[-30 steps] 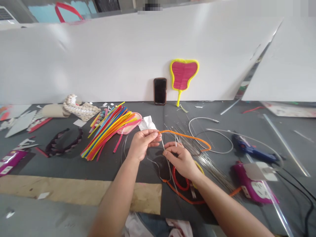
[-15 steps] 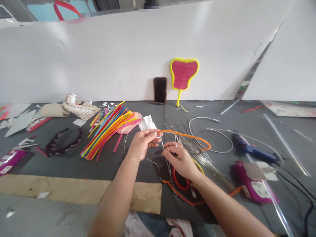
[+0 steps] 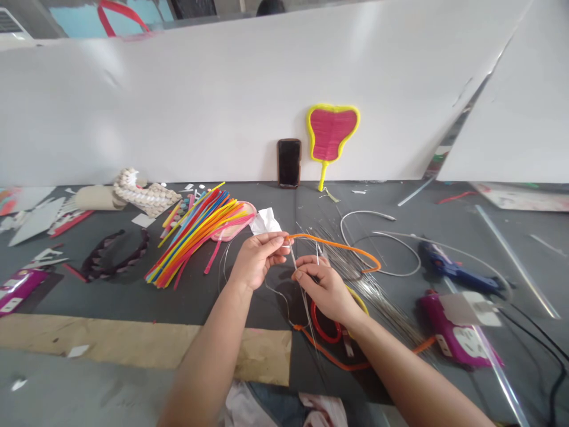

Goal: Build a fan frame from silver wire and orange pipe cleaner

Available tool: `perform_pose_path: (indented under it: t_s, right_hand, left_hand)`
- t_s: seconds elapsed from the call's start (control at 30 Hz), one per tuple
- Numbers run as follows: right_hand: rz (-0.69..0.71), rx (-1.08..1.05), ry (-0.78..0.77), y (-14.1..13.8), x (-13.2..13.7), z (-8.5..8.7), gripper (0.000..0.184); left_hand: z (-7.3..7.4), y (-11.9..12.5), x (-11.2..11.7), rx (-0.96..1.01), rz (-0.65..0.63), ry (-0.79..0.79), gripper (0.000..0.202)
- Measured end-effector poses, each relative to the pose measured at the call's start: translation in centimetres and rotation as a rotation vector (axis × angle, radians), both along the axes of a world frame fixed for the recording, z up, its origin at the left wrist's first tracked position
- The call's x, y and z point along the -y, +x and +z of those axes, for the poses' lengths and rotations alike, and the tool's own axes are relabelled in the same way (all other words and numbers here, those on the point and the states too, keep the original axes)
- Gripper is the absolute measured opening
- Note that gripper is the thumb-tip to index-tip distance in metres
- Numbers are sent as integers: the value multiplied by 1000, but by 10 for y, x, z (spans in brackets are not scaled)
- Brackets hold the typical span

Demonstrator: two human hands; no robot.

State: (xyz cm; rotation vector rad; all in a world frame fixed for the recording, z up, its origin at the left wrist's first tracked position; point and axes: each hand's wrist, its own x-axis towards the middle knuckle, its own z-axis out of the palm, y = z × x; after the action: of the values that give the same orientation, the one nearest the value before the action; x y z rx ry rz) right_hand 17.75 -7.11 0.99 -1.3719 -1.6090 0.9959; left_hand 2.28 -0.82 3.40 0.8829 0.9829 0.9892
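My left hand (image 3: 262,255) pinches the near end of an orange pipe cleaner (image 3: 333,241), which arcs out to the right and hooks back at its far end. From that same pinch thin metal wires (image 3: 304,305) run down toward the table's front. My right hand (image 3: 326,287) is closed on these wires just below the left fingertips. A short white piece (image 3: 317,254) shows by its fingers; what it belongs to is hidden. Under the right hand lie a red ring (image 3: 317,332), partly covered yellow handles and another orange pipe cleaner (image 3: 333,359).
Loose metal wires (image 3: 377,293) spread right of my hands, near a blue glue gun (image 3: 457,270) and a purple power strip (image 3: 466,341). To the left are a bundle of coloured pipe cleaners (image 3: 191,243) and a dark braided headband (image 3: 100,255). A phone (image 3: 288,163) and a pink-and-yellow fan (image 3: 332,133) lean on the white board.
Both hands keep nearly the same place and grip. The thin wires hanging below the right hand have shifted slightly to the right.
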Motion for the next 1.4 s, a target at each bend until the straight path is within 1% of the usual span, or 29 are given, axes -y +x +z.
perform_pose_path:
  t_s: [0.13,0.27,0.53,0.6,0.77,0.97,1.2,1.33,1.4]
  right_hand:
    - [12,4,-6,-1,0,0,23]
    - [16,6,-9,0,0,-1,23]
    - [15,4,50,1,0,1,22]
    - [20,-30,32,1,0,3,23]
    - [36,-149,-68,4,0,7,23]
    - [-5,-48,53,2,1,8,22]
    - [8,-187,31,0,1,2,24]
    - [-15,-301,-66,-3,2,0,24]
    - [-32,-332,-87,-4,1,-1,23]
  left_hand:
    - [-1,0,0,3,11,6,25]
    - [0,1,1,-12,-14,13,26]
    - [3,0,1,-48,-58,13,28]
    - [4,0,1,-56,-69,17,28]
    - [4,-1,1,-69,-81,41,27]
    - [4,1,2,-66,-84,33,28]
    - [4,2,3,-99,-63,79,31]
    - [4,5,4,-88,-54,58,29]
    - [5,6,5,-74,-49,38,28]
